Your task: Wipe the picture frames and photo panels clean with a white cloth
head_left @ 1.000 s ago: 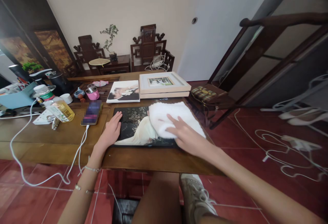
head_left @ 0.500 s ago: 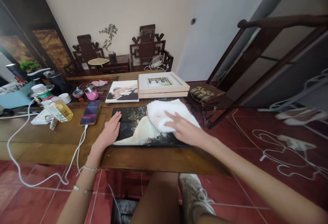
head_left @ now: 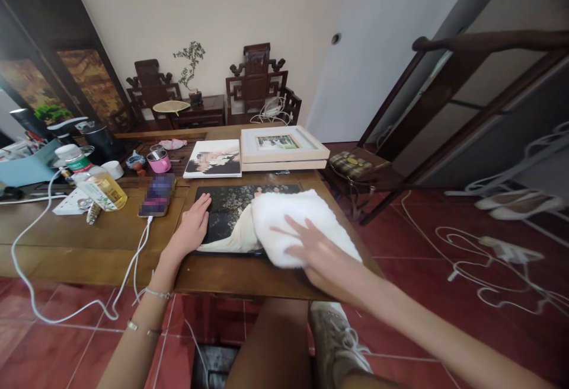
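Observation:
A dark photo panel [head_left: 226,208] lies flat near the table's front edge; it pictures a long pale gown and two people. My left hand [head_left: 194,223] rests on its left edge, fingers stretched out, with nothing held. On the right part of the panel, my right hand [head_left: 313,246] holds a fluffy white cloth [head_left: 278,211] against the surface, its fingers apart and sunk into the pile. The cloth covers much of the panel's right side and hangs over its front edge. What lies under it is hidden.
Behind the panel lie a white-edged photo print [head_left: 213,158] and stacked pale wooden frames [head_left: 284,143]. A phone [head_left: 156,195] on a charging cable, a pink cup [head_left: 159,160] and a bottle [head_left: 104,187] stand left. A dark wooden chair [head_left: 395,92] is on the right.
My right hand has drawn the white cloth toward me, uncovering the upper part of the panel with the two pictured people. My left hand has stayed in place.

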`<state>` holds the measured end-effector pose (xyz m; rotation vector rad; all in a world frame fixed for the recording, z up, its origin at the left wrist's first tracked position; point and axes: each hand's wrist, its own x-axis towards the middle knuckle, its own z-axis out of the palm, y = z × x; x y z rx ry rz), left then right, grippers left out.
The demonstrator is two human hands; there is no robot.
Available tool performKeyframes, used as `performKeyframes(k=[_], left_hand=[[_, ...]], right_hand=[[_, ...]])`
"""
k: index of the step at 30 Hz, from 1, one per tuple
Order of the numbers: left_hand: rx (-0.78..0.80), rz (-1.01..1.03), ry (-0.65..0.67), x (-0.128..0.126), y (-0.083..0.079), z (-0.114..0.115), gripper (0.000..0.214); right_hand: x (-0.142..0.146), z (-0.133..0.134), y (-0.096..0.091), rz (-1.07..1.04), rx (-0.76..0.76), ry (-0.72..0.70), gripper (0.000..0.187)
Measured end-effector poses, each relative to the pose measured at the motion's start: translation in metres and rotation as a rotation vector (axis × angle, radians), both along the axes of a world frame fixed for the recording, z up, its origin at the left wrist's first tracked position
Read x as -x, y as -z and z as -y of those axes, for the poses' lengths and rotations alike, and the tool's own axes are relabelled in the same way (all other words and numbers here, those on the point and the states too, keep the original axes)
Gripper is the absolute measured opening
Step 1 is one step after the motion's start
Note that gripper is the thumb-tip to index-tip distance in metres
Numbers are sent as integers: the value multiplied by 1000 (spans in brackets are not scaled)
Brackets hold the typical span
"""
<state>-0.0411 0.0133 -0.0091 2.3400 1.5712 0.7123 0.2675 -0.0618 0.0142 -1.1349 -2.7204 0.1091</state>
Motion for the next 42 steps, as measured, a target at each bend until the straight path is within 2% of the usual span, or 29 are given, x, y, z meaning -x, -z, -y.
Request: performKeyframes(k=[3,6,9,15,18,21,24,28,30,32,35,42], left_hand=[[-3,-3,1,-1,0,1,46],[2,-7,5,0,1,1,46],[9,-2,8,1,1,0,46],[23,24,32,3,0,0,46],[21,33,37,3,0,0,46],[7,42,31,3,1,-1,45],[-3,35,23,2,2,-1,45],[-6,12,12,1,2,-1,45],[-12,12,15,1,2,-1,45],[-15,15,21,1,2,0,45],[-5,14,22,1,2,0,46],[4,41,43,4,1,-1,46]], right_hand=[[3,37,3,-7,7,-77,52],[8,42,1,-6,33,-107,52],[15,12,-6,25,81,-89,57],[37,-89,-23,89,70,92,58],[45,-110,-27,120,48,140,55],[47,-89,-25,131,30,133,57],[45,-40,-20,118,49,116,60],[42,22,-11,96,139,19,60],[42,37,-8,83,152,-6,58],[45,37,-8,82,150,-10,58],[52,10,-15,86,138,-7,61],[73,-98,-30,131,73,86,57]])
